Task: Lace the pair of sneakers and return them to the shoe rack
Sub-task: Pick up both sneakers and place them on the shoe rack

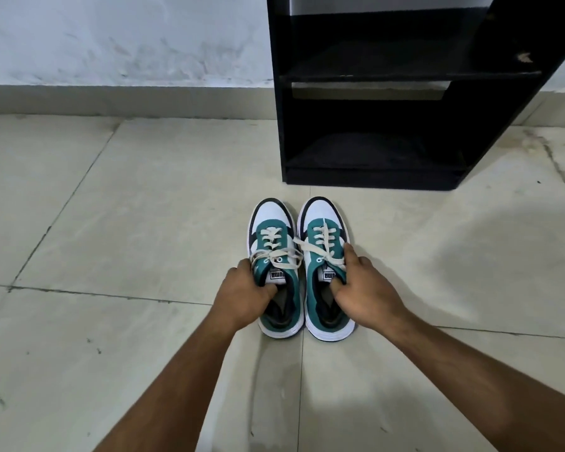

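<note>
Two white, teal and black sneakers stand side by side on the floor, toes pointing at the rack. My left hand [246, 296] grips the left sneaker [272, 223] at its collar, thumb inside the opening. My right hand [361, 290] grips the right sneaker [323, 213] the same way, fingers along its outer side. Cream laces [320, 243] run through the eyelets of both shoes, loose ends lying across the gap between them. The black shoe rack [372, 177] stands just beyond the toes, its two visible shelves bare.
A pale tiled floor [128, 223] spreads to the left and right of the shoes. A white scuffed wall [128, 37] with a grey skirting runs behind the rack.
</note>
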